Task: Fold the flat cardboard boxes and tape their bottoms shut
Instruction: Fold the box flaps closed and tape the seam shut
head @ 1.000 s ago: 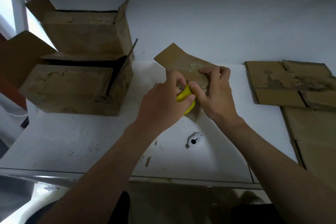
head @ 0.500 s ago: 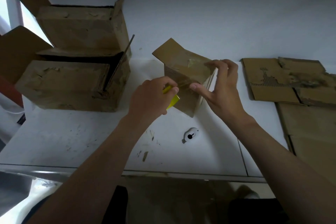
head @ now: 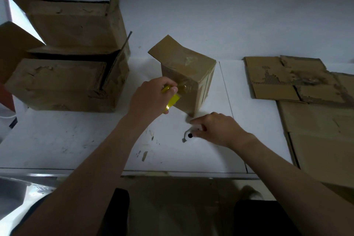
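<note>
Head view: small cardboard box [head: 188,80] stands mid-surface toward back edge, one flap up, shiny tape across its top. Left hand [head: 151,99] grips yellow tape roll [head: 171,99] against box's near face. Right hand [head: 216,130] lower, just beside box's near corner, fingers curled onto small white object [head: 191,133] lying on surface [head: 76,136]. Folded boxes [head: 63,82] stacked at left edge, flat cardboard [head: 277,80] at right.

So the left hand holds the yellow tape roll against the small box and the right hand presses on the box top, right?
Not quite: in the head view the right hand is down on the table, fingers curled over a small white tool. The left hand does hold the yellow tape roll against the small box.
</note>
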A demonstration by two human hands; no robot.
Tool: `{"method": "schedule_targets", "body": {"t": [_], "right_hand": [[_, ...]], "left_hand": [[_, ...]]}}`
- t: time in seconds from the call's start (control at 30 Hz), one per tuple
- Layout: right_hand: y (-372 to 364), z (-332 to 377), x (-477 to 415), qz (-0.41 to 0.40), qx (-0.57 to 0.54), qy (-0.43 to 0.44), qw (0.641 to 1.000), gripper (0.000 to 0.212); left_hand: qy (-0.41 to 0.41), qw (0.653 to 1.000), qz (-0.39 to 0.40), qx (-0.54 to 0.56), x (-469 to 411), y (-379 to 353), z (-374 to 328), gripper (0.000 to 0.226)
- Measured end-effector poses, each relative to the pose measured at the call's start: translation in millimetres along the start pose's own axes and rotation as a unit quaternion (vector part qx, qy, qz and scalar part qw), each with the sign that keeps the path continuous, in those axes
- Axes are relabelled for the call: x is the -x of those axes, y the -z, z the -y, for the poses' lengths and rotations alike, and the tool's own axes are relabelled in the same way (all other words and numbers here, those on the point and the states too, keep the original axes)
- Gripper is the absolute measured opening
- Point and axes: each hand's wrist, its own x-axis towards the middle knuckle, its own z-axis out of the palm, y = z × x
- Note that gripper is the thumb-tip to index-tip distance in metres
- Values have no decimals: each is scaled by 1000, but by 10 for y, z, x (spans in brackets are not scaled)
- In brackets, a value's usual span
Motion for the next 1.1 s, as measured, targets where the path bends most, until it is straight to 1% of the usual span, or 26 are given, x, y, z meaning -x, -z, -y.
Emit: {"method": "schedule_targets", "body": {"t": [0.07, 0.2, 0.33, 0.4, 0.43, 0.47, 0.5, 0.53, 0.6, 0.67, 0.73, 0.8, 0.87, 0.93, 1.1], "right_hand": [[-60, 22, -33, 23, -21, -37, 999, 41], [-67, -1, -51, 18, -72, -69, 995, 33], [-51, -10, 0, 29, -79, -58, 995, 35], [-41, 14, 34, 33, -84, -31, 995, 33], [-17, 30, 53, 24, -109, -3, 994, 31], [21, 50, 73, 2, -147, 33, 989, 28], [74, 71, 92, -37, -188, 74, 979, 25], [133, 94, 109, -91, -221, 110, 965, 22], [263, 152, 119, -218, -259, 151, 929, 19], [377, 213, 88, -323, -249, 169, 897, 18], [453, 247, 20, -396, -200, 177, 879, 20], [503, 248, -53, -427, -165, 168, 873, 21], [528, 237, -91, -423, -144, 160, 880, 20], [518, 220, -103, -423, -124, 163, 883, 18], [543, 196, -141, -451, -88, 149, 876, 13]], "left_hand": [[-1, 1000, 0, 3, -9, -1, -2, 16], [0, 1000, 4, 18, -29, -9, -8, 16], [0, 1000, 2, 10, -51, -29, -11, 16], [-1, 1000, 1, 5, -63, -32, -13, 15], [-2, 1000, 2, 5, -68, -26, -15, 15], [-2, 1000, 5, 9, -69, -20, -19, 16], [-2, 1000, 7, 13, -73, -13, -19, 16], [-4, 1000, 9, 14, -77, -4, -18, 17], [-6, 1000, 16, 16, -89, 23, -8, 17], [-6, 999, 31, 26, -104, 42, 0, 17], [-7, 999, 40, 21, -118, 50, 6, 16], [-7, 999, 46, 8, -126, 49, 20, 14], [-10, 999, 46, 0, -131, 44, 36, 14], [-23, 999, 34, -34, -138, 33, 51, 15], [-37, 998, 15, -55, -148, 12, 57, 26]]}}
